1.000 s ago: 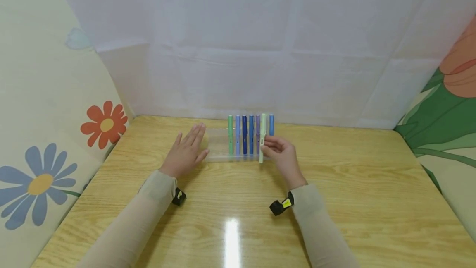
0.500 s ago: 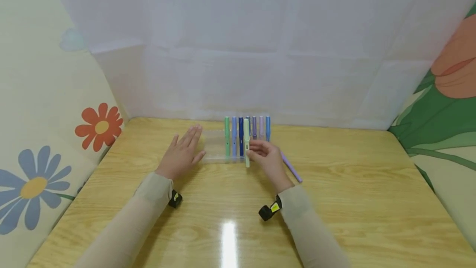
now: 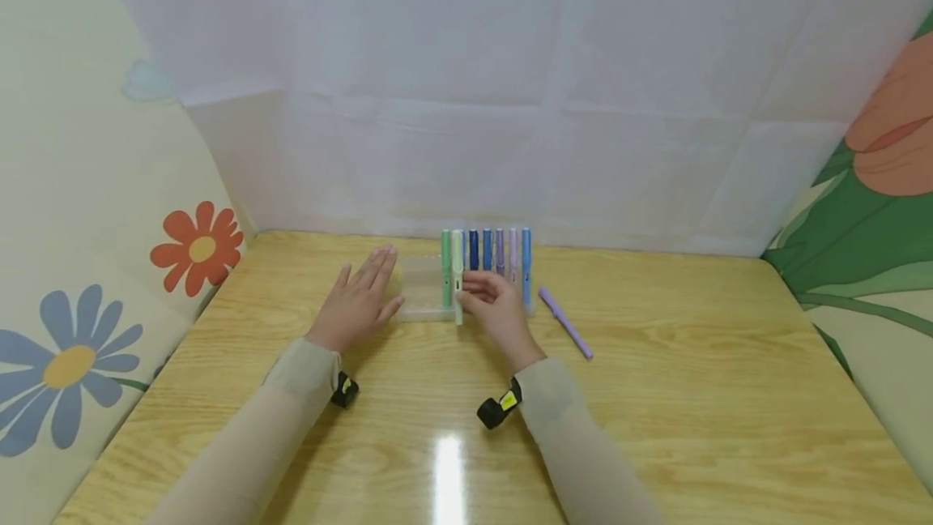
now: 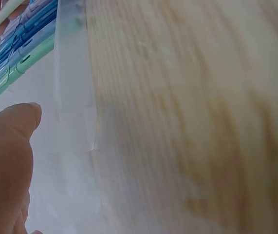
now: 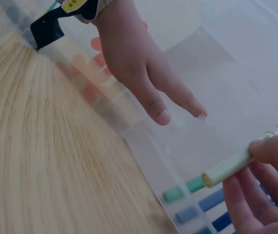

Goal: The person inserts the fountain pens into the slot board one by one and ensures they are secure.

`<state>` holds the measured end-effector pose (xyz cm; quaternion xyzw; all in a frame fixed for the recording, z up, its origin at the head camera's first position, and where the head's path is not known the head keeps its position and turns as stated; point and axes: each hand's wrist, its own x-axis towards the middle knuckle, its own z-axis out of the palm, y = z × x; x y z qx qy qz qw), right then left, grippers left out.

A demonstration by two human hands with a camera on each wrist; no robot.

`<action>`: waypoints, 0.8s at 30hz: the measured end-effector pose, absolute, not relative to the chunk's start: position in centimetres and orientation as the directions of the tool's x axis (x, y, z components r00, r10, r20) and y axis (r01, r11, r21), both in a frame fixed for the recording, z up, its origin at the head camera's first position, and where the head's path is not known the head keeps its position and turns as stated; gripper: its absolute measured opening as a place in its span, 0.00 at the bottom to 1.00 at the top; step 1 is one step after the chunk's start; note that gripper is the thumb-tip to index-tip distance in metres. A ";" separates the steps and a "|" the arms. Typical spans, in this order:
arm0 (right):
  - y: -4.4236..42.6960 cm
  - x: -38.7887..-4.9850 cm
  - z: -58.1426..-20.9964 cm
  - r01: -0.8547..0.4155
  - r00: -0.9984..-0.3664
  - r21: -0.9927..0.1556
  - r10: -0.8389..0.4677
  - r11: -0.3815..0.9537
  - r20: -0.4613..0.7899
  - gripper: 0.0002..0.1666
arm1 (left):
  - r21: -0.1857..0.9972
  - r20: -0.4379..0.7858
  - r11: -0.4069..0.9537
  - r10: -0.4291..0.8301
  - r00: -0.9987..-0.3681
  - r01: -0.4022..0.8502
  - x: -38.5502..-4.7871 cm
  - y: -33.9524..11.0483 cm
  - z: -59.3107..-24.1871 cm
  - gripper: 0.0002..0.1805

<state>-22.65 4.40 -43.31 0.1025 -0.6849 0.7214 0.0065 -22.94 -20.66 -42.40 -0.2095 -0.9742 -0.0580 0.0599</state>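
A pale green pen (image 3: 457, 266) is pinched between the thumb and fingers of my right hand (image 3: 496, 306), upright in front of the row of pens. My left hand (image 3: 355, 302) has its fingers straight and lies at the left end of a clear pen rack (image 3: 423, 315). In that rack stand a green pen (image 3: 446, 266), a dark blue pen (image 3: 474, 248), a purple pen (image 3: 500, 249), a blue pen (image 3: 526, 266) and several others. The right wrist view shows the lower end of the pale green pen (image 5: 226, 169) held over the rack's front ledge.
A lilac pen (image 3: 565, 322) lies slanted on the wooden table (image 3: 692, 379), to the right of the rack. Behind the table hangs a white cloth (image 3: 452, 128). Flower-patterned panels (image 3: 197, 249) stand at both sides.
My right hand has carried the pale green pen leftward along the row, from the right end to beside the green pen. The lilac pen on the table has come into sight. My left hand stays put.
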 end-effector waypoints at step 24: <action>0.3 -24.0 -43.1 -0.221 -0.975 -0.973 -0.009 0.071 0.221 0.16 | 0.092 0.143 0.908 0.394 -0.908 0.409 -23.0 -20.6 -42.3 0.44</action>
